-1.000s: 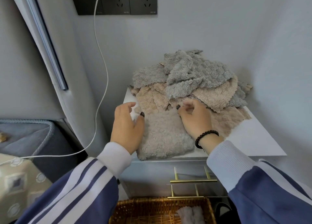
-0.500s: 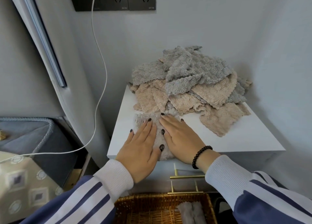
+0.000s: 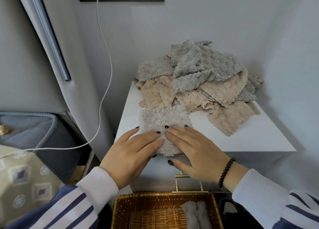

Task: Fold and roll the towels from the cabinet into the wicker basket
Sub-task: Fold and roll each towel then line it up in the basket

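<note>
One pale towel [image 3: 164,123] is pressed flat at the cabinet's [image 3: 241,139] near edge by left hand [image 3: 133,153] and right hand [image 3: 195,151], fingers straight. Rolled towels [image 3: 196,215] are seen in the basket [image 3: 124,211]; the far pile [image 3: 198,80] is left.

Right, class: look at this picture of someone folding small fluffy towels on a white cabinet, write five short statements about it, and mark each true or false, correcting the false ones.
1. Both hands, left hand and right hand, lie flat on the pale folded fluffy towel. True.
2. The brown wicker basket is empty. False: a rolled grey towel lies in it.
3. The heap of grey and beige towels sits at the back of the white cabinet top. True.
4. A black bead bracelet is on the left wrist. False: the right wrist.
5. The white cable lies across the towels. False: it hangs left of the cabinet.
</note>
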`<state>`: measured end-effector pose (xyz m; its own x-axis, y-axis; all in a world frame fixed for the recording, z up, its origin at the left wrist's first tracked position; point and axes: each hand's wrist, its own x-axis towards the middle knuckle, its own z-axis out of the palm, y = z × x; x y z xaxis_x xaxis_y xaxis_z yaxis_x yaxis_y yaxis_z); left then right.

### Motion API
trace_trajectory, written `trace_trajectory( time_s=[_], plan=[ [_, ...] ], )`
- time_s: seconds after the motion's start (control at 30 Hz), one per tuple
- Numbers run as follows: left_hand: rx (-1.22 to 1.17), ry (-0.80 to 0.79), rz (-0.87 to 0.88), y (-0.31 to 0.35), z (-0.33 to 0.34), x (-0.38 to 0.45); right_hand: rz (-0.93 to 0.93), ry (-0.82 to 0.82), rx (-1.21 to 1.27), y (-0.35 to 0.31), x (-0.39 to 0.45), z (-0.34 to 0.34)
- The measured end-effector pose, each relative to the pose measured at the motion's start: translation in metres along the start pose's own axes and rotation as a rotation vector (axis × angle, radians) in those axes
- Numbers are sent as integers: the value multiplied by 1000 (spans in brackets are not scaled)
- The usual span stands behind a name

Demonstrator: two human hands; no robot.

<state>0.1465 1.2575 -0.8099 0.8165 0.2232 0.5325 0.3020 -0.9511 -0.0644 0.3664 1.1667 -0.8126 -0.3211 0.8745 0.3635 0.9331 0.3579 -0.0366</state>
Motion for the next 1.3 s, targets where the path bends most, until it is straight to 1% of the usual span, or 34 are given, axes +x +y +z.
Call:
trace_trajectory(
  time_s=[0.03, 0.13, 0.3, 0.43, 0.53, 0.7, 0.77, 0.87, 0.93, 0.97, 1.03, 1.13, 1.23, 1.3],
  plan=[
    [-5, 5, 8, -1, 0, 2, 3, -5, -13, 2, -2, 2],
    [-24, 15, -1, -3, 1, 4, 20, 47, 11, 6, -4, 4],
    [10, -26, 3, -3, -6, 5, 41, 104, 79, 8, 1, -4],
    [-36, -34, -5, -5, -13, 3, 39, 106, 125, 7, 0, -15],
    [-47, -139, -28, -5, -11, -1, -22, 119, 93, 5, -3, -14],
    [76, -332, -86, -11, 0, 0, -132, 186, 42, 2, -4, -12],
    [85, -360, -105, -12, 0, 1, -125, 132, 31, 0, -3, -11],
    [88, -361, -132, -10, 1, 1, -2, -63, -94, 3, -4, -2],
    [86, -354, -147, -9, 1, 0, 76, -138, -136, 8, -6, 2],
    [81, -355, -151, -8, 2, -1, 92, -149, -140, 9, -7, 2],
    [68, -356, -141, -10, 4, -3, 100, -134, -129, 11, -8, -2],
    [57, -341, -118, -12, 4, -5, 77, -69, -91, 12, -8, -6],
    [-5, -285, -105, -14, 0, -8, 64, 12, -21, 13, -12, -13],
    [-45, -237, -76, -15, -1, -12, 67, 28, -5, 12, -17, -17]
  ],
)
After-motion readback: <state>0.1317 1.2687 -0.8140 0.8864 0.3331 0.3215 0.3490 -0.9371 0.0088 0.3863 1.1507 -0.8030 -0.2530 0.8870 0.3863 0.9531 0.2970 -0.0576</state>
